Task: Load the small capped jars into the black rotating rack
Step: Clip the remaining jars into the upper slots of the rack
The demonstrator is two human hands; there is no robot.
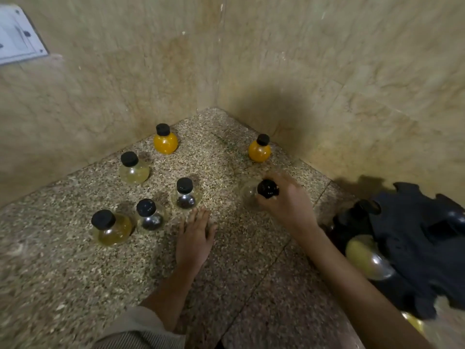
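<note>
An indoor, domestic-looking spot is shown, prob. a kitchen or store nook; no more can be fixed. Two beige marble-look tiled walls (100,84) are joined at a wall corner (221,71). Below that corner a speckled stone surface (63,248) is laid, w/ straight grout joints (276,253) seen in it; whether it is floor or worktop can't be told. A white wall plate (17,34) is fixed high up, far left of the corner. Small capped jars (165,143) w/ orange, pale yellow & dark contents are stood in front of the corner, as w/ food storage.
</note>
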